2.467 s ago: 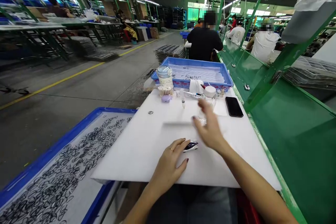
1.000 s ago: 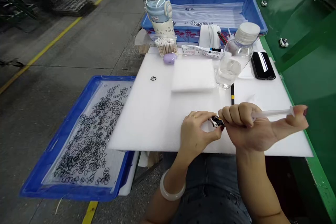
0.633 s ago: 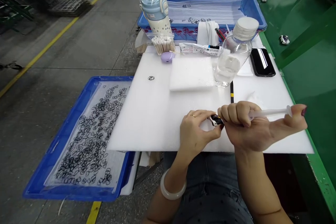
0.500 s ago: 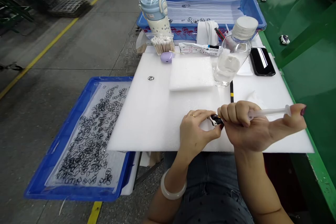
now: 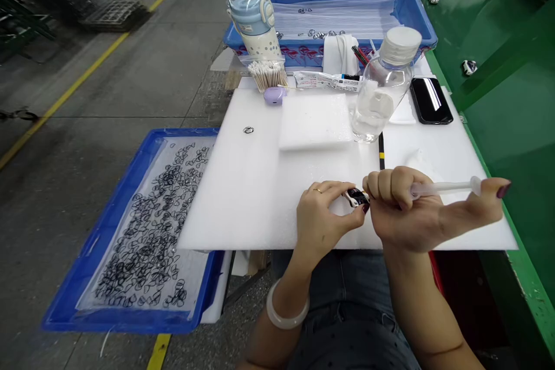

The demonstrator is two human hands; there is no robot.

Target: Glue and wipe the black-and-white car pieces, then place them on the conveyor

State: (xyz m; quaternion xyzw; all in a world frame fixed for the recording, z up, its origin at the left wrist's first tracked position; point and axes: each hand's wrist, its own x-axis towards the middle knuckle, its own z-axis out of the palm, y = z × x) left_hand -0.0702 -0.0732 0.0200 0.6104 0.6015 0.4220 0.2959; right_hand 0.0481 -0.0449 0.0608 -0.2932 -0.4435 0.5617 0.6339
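Toy car (image 5: 357,198) pinched in left hand (image 5: 319,219), syringe (image 5: 446,187) gripped in right hand (image 5: 405,214)

The toy car, black and white, sits between the left hand's thumb and fingers, a narrow hold over the near part of the white worktop (image 5: 238,202); whether it rests on that surface I cannot tell. The right hand is turned palm up, fingers curled around the syringe barrel, thumb against the plunger's end. The syringe's tip is hidden at the fingers, just beside the toy car, so contact cannot be judged.

Beyond the hands lies a white foam block (image 5: 316,121), with a capped clear bottle (image 5: 376,107) upright just to its right. A black stick with a yellow band (image 5: 381,153) lies near the bottle's base; a phone (image 5: 431,101) lies farther right. Cotton swabs (image 5: 267,75) and a purple case (image 5: 274,96) are at the far left. Lower on the left, a blue tray (image 5: 125,324) holds many thin dark loops (image 5: 147,254).
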